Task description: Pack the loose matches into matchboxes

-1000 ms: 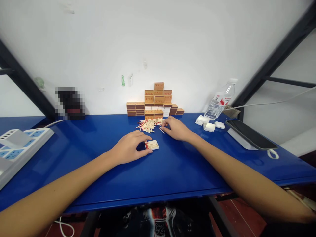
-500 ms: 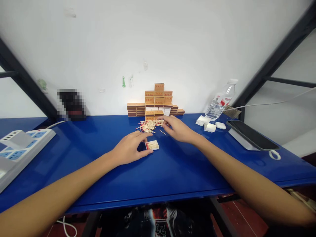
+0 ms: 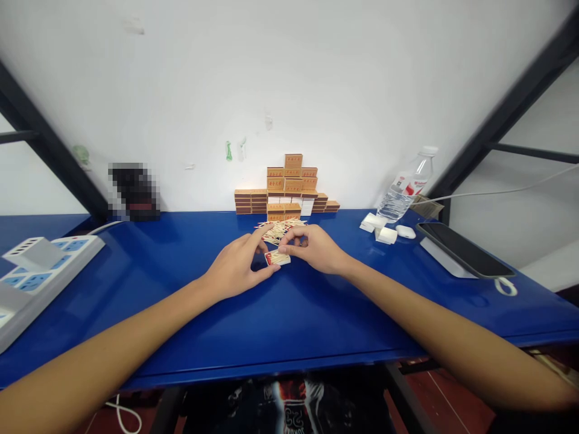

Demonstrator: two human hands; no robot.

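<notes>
A small white matchbox tray [image 3: 284, 261] with red-tipped matchsticks inside lies on the blue table. My left hand [image 3: 237, 263] curves around its left side, thumb at the near edge and fingers behind, holding it in place. Over the tray's right end my right hand [image 3: 312, 247] is closed in a pinch on a matchstick, mostly hidden by the fingertips. Just behind both hands spreads a loose pile of matchsticks [image 3: 275, 232], partly covered by my fingers.
Stacked orange matchboxes [image 3: 293, 184] stand against the wall behind the pile. To the right are white paper pieces [image 3: 386, 235], a white earphone case [image 3: 405, 231], a water bottle [image 3: 398, 196] and a propped phone [image 3: 464, 248]. At left lies a power strip [image 3: 54, 271].
My right hand has come from the match pile toward me and left, and its fingers are now pinched over the tray. The tray has shifted slightly away from me under my left hand.
</notes>
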